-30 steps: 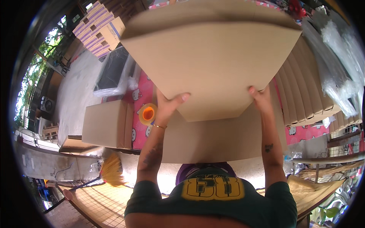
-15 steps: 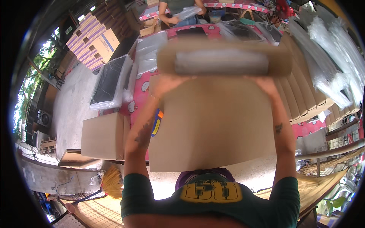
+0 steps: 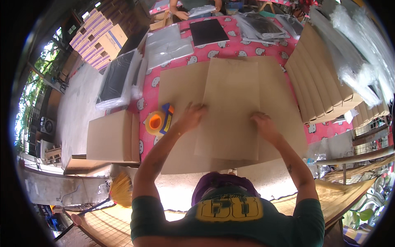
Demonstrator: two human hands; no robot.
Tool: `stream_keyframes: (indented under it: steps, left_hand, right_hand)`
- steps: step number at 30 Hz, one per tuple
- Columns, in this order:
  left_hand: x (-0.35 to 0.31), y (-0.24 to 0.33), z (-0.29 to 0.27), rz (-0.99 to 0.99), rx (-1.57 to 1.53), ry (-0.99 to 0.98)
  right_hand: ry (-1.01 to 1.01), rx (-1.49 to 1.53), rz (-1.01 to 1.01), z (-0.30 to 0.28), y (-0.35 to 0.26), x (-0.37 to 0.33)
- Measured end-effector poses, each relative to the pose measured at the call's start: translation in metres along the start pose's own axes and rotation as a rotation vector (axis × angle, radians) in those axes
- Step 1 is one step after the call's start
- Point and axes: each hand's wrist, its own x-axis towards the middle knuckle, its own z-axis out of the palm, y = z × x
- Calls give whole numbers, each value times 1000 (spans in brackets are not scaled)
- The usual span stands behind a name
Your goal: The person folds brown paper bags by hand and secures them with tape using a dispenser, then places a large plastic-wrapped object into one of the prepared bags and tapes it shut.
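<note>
A wide brown cardboard sheet (image 3: 181,86) covers the near part of the table. Lengthwise over its middle lies a narrower cardboard panel (image 3: 231,111), its long edges running away from me. My left hand (image 3: 192,117) is at the panel's left edge, fingers closed against it. At the right edge, my right hand (image 3: 266,126) has its fingers curled onto the cardboard. Beside my left forearm, a tape dispenser (image 3: 158,122) with an orange core and blue handle rests at the sheet's left edge. Whether anything lies under the panel is hidden.
A cardboard box (image 3: 109,138) stands at my left, near a plastic-wrapped dark panel (image 3: 117,84). Folded cartons (image 3: 325,82) lean at the right, with plastic-wrapped bundles (image 3: 358,53) behind. Farther off lies a black panel (image 3: 208,32). A co-worker's hands (image 3: 181,15) show across the table.
Both hands came back toward me and lower. The blurred cardboard piece raised at the sheet's far end is no longer there; a narrow panel now lies between my hands. The tape dispenser shows fully.
</note>
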Motion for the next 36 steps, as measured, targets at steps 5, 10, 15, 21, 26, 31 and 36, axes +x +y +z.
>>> stream_keyframes:
  steps: [5,10,15,21,26,31,36]
  left_hand:
    - [57,31,14,-34,-180,159]
    - [48,33,38,-86,-107,59]
    - [63,27,42,-56,-200,51]
    - [69,7,38,4,-310,22]
    - [53,-5,28,-37,-445,96]
    - [-19,8,41,-391,-851,409]
    - [-92,51,67,-103,-453,256]
  right_hand:
    - [-338,183,-487,128,-124,-52]
    - [-53,34,-51,157,-153,-12]
    - [361,37,181,214,-199,27]
    - [638,315,354,264,-121,27]
    - [753,461,462,201,-79,19]
    - [856,461,460,196,-54,22]
    - [885,466,437,206,-49,27]
